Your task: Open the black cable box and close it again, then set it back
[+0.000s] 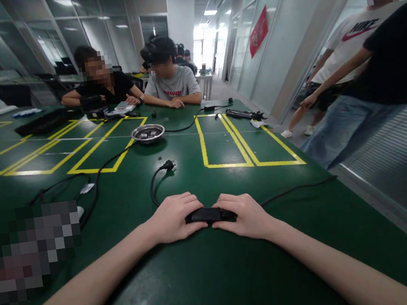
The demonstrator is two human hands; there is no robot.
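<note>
Green table (192,285) spreads below me; near its front edge I see the black box (209,215), long axis running left to right, between the left hand (177,218) and right hand (245,215), each clamped on one end

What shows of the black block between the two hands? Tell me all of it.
The black block is small, elongated and box-like, apparently smooth plastic, with a flattish upper face. It lies lengthwise from left to right, near the front edge of the green table; whether it touches the surface is unclear. The left hand grips its left end and the right hand its right end, hiding parts of both. Black cords show beyond each hand, but any joins to the block are hidden.
</note>
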